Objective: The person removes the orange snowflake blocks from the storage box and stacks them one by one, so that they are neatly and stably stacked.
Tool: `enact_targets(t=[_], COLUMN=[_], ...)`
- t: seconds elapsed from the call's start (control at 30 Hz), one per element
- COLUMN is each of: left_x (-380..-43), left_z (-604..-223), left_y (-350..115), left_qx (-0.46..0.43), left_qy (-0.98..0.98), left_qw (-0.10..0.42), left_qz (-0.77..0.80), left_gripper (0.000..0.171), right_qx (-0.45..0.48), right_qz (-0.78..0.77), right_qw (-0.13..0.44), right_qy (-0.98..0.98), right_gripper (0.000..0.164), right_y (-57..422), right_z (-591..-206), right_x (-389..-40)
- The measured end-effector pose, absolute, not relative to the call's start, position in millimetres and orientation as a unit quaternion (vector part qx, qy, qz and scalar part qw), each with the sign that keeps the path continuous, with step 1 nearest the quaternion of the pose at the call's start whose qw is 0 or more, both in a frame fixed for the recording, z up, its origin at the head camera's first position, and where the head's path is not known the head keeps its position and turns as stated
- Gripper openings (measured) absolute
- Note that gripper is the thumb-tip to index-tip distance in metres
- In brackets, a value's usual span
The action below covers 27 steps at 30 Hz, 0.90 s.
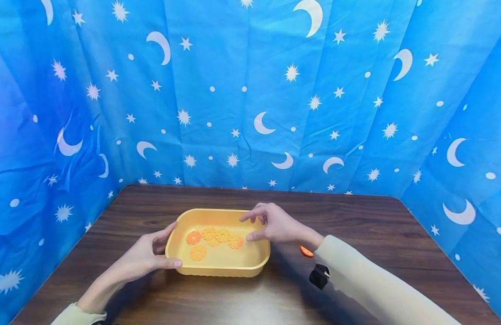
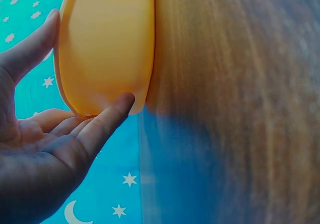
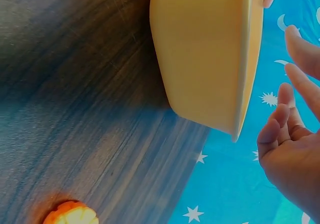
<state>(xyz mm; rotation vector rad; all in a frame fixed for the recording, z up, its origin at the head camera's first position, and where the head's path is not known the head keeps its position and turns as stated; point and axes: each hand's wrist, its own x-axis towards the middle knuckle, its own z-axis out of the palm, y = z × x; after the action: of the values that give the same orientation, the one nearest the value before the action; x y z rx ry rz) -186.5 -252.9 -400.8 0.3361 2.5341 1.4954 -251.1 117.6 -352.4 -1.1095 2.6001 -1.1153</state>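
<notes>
A yellow plastic tub (image 1: 222, 268) with rounded corners stands on the table. Several flat, scalloped discs, orange and yellow, lie in it; an orange disc (image 1: 194, 238) is at the left of the group. My left hand (image 1: 142, 257) grips the tub's left end, thumb at the near corner and fingers at the far one. Over the tub's right end hovers my right hand (image 1: 274, 225), thumb and forefinger spread apart with nothing between them. In the right wrist view its fingers sit above the rim, loosely bent.
An orange piece (image 1: 306, 251) lies on the table right of the tub, partly hidden behind my right wrist. The dark wooden table (image 1: 356, 225) is enclosed by a blue curtain (image 1: 250, 90) with moons and stars. A black band (image 1: 319, 276) hangs at the right cuff.
</notes>
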Motion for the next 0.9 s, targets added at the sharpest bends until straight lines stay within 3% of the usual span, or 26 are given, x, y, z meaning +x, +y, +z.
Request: enact_targets(t=[0.9], left_x=[-186.7], left_z=[-401.0], left_y=[-253.3], left_qx=[0.119], left_qy=[0.849], left_qw=[0.089], left_qz=[0.507], left_gripper=[0.108], right_qx=[-0.371], right_qz=[-0.349], right_qw=[0.15], right_qy=[0.847], right_gripper=[0.051], right_y=[79.6], right_z=[-369.2], right_x=[-268.1])
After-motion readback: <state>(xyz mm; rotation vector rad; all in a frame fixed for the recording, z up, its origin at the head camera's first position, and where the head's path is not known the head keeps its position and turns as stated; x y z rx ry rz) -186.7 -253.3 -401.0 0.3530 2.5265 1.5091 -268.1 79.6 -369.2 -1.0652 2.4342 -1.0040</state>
